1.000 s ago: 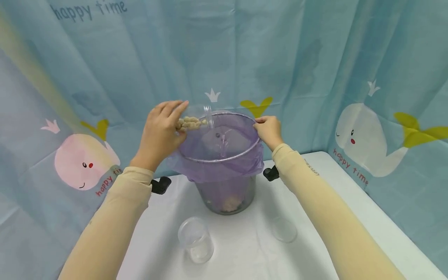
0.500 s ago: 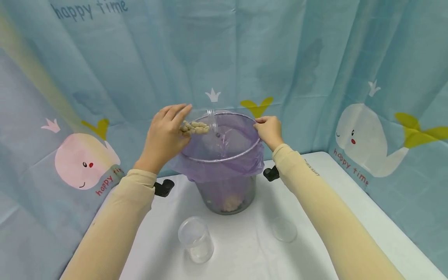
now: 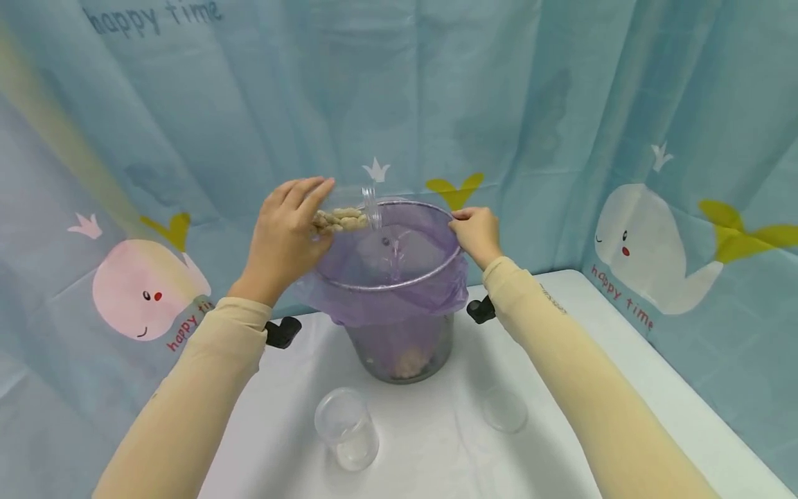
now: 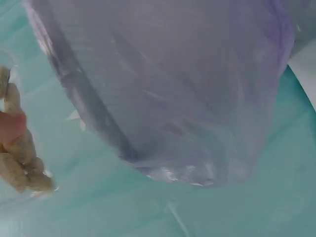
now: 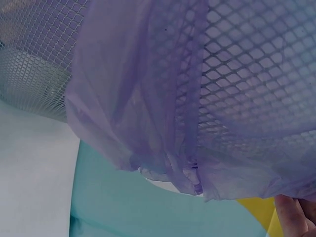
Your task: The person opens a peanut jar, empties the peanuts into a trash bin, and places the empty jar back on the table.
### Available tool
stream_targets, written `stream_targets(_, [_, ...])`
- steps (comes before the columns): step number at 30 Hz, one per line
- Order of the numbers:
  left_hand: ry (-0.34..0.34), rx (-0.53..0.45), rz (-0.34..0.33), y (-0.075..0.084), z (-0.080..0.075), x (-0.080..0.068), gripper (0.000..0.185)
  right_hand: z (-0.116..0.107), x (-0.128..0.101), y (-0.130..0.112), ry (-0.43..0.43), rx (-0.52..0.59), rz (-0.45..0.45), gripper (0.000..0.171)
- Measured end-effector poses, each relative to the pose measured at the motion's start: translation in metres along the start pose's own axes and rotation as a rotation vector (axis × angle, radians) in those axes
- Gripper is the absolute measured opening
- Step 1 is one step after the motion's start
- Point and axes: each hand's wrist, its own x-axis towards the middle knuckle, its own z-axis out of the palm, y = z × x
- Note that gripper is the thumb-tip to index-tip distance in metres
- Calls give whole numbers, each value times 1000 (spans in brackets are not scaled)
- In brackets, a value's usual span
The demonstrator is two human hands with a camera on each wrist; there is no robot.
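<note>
My left hand (image 3: 291, 230) holds a clear plastic cup (image 3: 357, 210) tipped on its side over the left rim of a wire mesh bin (image 3: 399, 350). Peanuts in shells (image 3: 339, 220) lie inside the cup near its mouth. A purple bag (image 3: 386, 305) lines the bin and folds over its metal rim. My right hand (image 3: 476, 234) grips the rim and bag at the right. In the left wrist view the peanuts (image 4: 19, 158) sit beside the purple bag (image 4: 173, 89). The right wrist view shows the mesh bin (image 5: 256, 64) and the bag's overhang (image 5: 138, 108).
Two empty clear cups (image 3: 346, 428) (image 3: 503, 409) stand on the white table (image 3: 436, 457) in front of the bin. Black clamps (image 3: 282, 332) (image 3: 480, 310) sit at the table's back edge. A blue whale-print curtain (image 3: 561, 104) closes in behind and at both sides.
The left hand and cup dipped slightly toward the bin, then came back up and left. The peanuts stay in the cup. The right hand keeps its hold on the rim.
</note>
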Motion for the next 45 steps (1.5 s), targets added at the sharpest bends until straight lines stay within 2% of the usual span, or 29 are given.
stream_targets(7, [-79, -7, 22, 1, 4, -10, 68, 1, -1, -2, -4, -20, 0, 30])
stream_targets(12, [-25, -17, 6, 3, 6, -8, 70, 0, 1, -1, 5, -6, -1, 30])
stream_targets(15, [-20, -21, -10, 3, 9, -9, 71, -1, 1, -1, -5, -4, 3, 31])
stream_targets(21, [-125, -22, 20, 5, 15, -12, 73, -1, 1, 2, -6, -5, 14, 30])
stream_targets(28, [-47, -49, -14, 0, 5, -1, 72, 0, 3, 3, 1, -11, 1, 30])
stream_targets(35, [-145, -33, 29, 6, 10, -1, 71, -2, 3, 5, 0, -5, 12, 31])
stream_targets(42, [-85, -69, 3, 3, 8, 4, 70, -1, 4, 2, 12, -18, -6, 30])
stream_targets(45, [-141, -75, 16, 4, 13, -1, 73, 0, 5, 2, 12, -30, -11, 30])
